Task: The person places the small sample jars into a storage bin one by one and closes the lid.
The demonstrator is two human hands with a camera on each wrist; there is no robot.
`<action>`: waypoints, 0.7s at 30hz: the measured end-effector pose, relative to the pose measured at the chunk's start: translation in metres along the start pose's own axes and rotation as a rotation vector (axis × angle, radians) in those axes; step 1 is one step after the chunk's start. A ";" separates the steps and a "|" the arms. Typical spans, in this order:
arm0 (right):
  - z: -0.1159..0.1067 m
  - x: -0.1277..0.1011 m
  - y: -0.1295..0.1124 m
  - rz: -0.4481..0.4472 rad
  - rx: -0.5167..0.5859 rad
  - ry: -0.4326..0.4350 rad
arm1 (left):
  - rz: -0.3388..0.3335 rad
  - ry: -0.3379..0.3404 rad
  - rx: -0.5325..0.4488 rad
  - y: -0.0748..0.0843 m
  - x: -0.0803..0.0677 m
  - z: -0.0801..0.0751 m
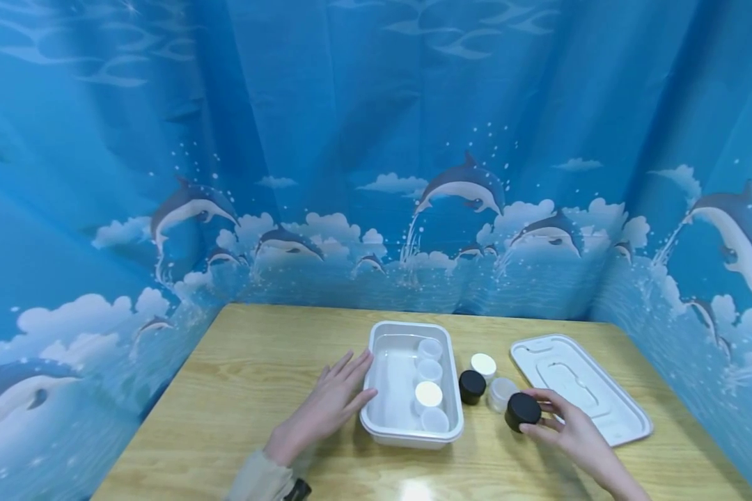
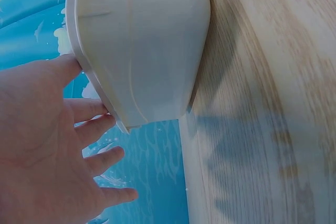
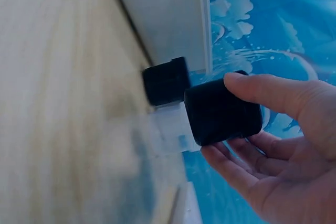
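Pinching a black jar, the right hand hides its fingers overhead; left hand flat.

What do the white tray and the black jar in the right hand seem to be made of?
White tray: probably thin moulded plastic, smooth, faintly glossy, with a rolled rim. Black jar: likely matte plastic, opaque with little shine. Table: pale wood-grain surface, perhaps laminate.
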State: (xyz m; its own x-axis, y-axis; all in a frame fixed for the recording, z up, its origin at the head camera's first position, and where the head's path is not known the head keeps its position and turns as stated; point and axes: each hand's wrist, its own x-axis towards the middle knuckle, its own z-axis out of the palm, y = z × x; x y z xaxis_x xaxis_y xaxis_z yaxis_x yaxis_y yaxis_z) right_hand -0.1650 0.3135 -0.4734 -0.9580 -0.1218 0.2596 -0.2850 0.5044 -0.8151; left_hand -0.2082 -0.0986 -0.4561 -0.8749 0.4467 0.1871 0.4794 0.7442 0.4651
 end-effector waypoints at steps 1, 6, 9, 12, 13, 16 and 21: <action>-0.001 0.001 -0.003 -0.014 -0.014 0.007 | 0.000 -0.001 -0.001 0.000 0.000 0.000; -0.004 0.010 -0.017 -0.029 -0.059 0.021 | -0.002 -0.008 0.002 0.000 -0.001 -0.001; -0.004 0.016 -0.026 -0.013 -0.045 0.018 | 0.001 -0.005 -0.002 0.000 0.000 -0.001; -0.001 0.024 -0.036 -0.023 -0.010 0.018 | -0.004 -0.005 -0.002 0.000 0.000 -0.001; 0.001 0.027 -0.039 -0.029 0.003 0.018 | -0.004 -0.005 -0.001 0.000 0.000 -0.001; 0.007 0.036 -0.049 -0.022 0.038 0.004 | -0.002 -0.006 0.005 0.000 0.000 -0.001; 0.022 0.049 -0.062 -0.006 0.103 -0.037 | -0.005 -0.015 0.004 0.001 0.000 -0.002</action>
State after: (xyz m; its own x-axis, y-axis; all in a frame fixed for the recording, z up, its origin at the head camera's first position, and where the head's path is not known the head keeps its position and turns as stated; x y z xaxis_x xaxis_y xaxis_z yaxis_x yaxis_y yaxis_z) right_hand -0.1952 0.2579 -0.4212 -0.9563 -0.1573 0.2464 -0.2904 0.4132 -0.8631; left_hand -0.2081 -0.0986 -0.4538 -0.8762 0.4502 0.1722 0.4754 0.7482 0.4629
